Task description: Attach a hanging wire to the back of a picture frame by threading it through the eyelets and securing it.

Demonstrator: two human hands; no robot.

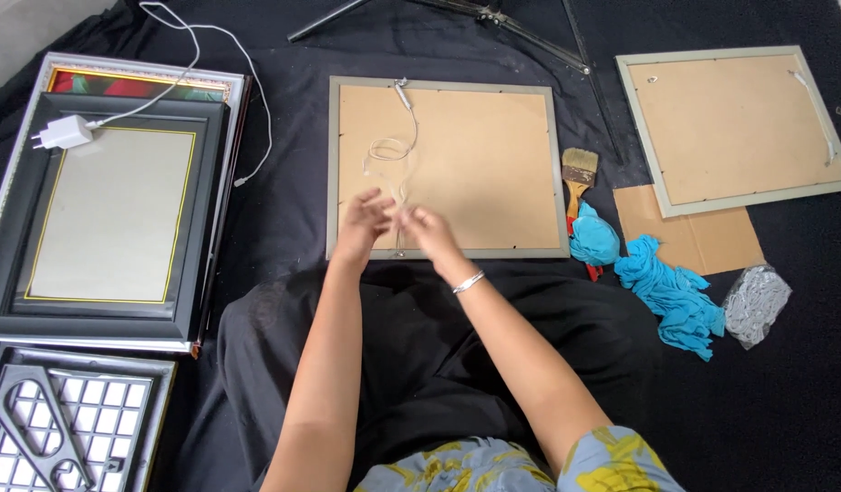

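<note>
We are holding a thin white cord [395, 159] with both hands over the back of a grey picture frame [448, 164]; our left hand [364, 221] and right hand [427, 228] are each pinching the cord; the frame is lying face down on the black cloth [293, 210], just beside a paintbrush [578, 178].

matt brown fibreboard frame back [479, 155], pale cord [390, 150], glossy black frame [110, 219], black cloth [293, 200].

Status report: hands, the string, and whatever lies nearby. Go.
Left hand and right hand pinch the white string over the face-down frame. Paintbrush and blue cloths lie right, apart.
</note>
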